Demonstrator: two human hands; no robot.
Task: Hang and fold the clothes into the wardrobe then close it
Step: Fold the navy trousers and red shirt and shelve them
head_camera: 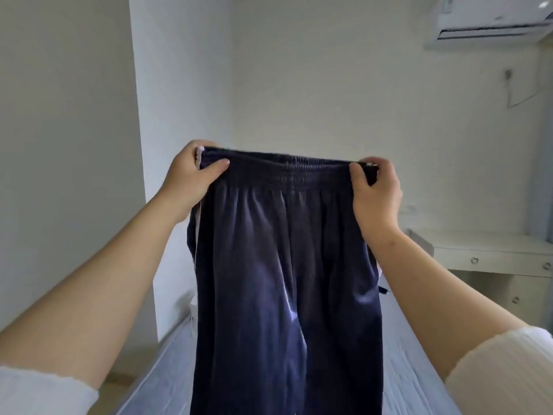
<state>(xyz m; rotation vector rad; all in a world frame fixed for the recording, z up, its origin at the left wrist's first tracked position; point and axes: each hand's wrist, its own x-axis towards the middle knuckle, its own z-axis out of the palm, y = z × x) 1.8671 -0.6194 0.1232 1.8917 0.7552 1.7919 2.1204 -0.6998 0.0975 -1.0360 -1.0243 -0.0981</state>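
Both hands hold up dark blue pants [284, 265] in the air over the bed [419, 369]. The left hand [191, 178] pinches one end of the stretchy waistband. The right hand [377, 190] pinches the other end. The legs hang down.
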